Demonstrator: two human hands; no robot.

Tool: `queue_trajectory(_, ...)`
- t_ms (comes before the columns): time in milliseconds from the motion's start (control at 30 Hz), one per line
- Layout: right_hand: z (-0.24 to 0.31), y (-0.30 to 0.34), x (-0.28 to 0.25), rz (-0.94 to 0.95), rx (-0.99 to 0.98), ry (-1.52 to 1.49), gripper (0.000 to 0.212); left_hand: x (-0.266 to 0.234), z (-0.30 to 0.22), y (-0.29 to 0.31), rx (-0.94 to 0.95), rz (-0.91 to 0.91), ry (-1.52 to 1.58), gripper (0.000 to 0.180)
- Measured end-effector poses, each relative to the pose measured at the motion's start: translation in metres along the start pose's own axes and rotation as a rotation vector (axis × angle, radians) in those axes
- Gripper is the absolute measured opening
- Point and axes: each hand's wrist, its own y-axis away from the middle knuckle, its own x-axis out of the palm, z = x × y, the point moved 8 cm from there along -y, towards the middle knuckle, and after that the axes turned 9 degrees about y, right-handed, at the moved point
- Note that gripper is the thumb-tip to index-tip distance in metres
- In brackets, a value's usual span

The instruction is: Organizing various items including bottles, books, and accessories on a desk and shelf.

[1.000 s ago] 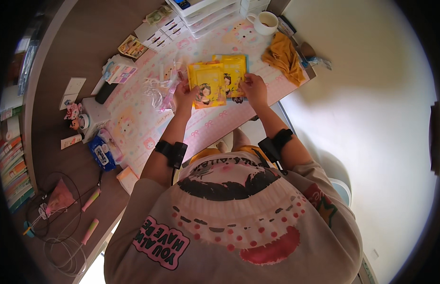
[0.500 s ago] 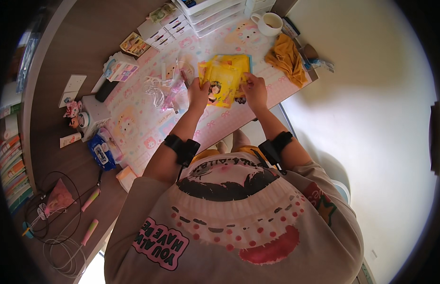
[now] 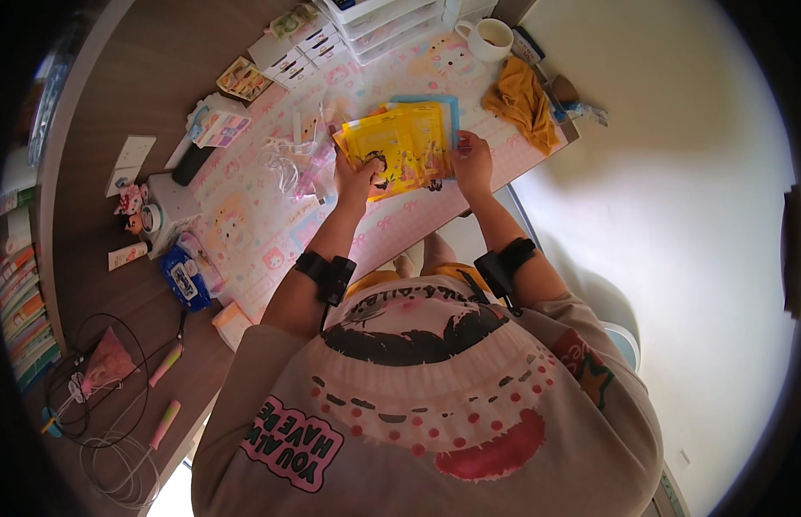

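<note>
patterned desk, flat rectangular packets between hands

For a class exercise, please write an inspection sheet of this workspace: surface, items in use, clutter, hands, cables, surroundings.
Surface: pink-patterned desk cover.
Items in use: yellow packets, overlapping; a blue packet behind them.
Clutter: white mug, mustard cloth, clear plastic.
Hands: left hand grips the yellow packets; right hand at the blue packet's edge, grip unclear.
Cables: looped black cord, lower left.
Surroundings: books left, pale wall right.
</note>
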Motion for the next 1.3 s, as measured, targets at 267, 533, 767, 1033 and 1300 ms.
queue_trajectory(267,-0.013,-0.008,-0.006,-0.053,0.029,0.102,0.038,0.000,0.000,0.002,0.001,-0.009,-0.046,0.051)
queue_trajectory(533,0.018,-0.012,-0.011,0.054,0.000,0.333,0.025,-0.007,0.002,0.000,-0.109,0.070,0.131,0.042)
queue_trajectory(767,0.005,-0.016,-0.019,0.059,0.077,0.322,0.028,-0.004,-0.044,0.024,-0.157,0.222,0.328,0.042)
queue_trajectory(1033,-0.039,-0.012,-0.001,0.238,0.297,-0.385,0.036,-0.027,-0.049,0.023,-0.145,0.267,0.332,0.040)
queue_trajectory(1300,-0.044,-0.004,0.017,0.208,0.157,-0.138,0.032,0.011,-0.013,0.028,-0.278,0.246,0.337,0.031)
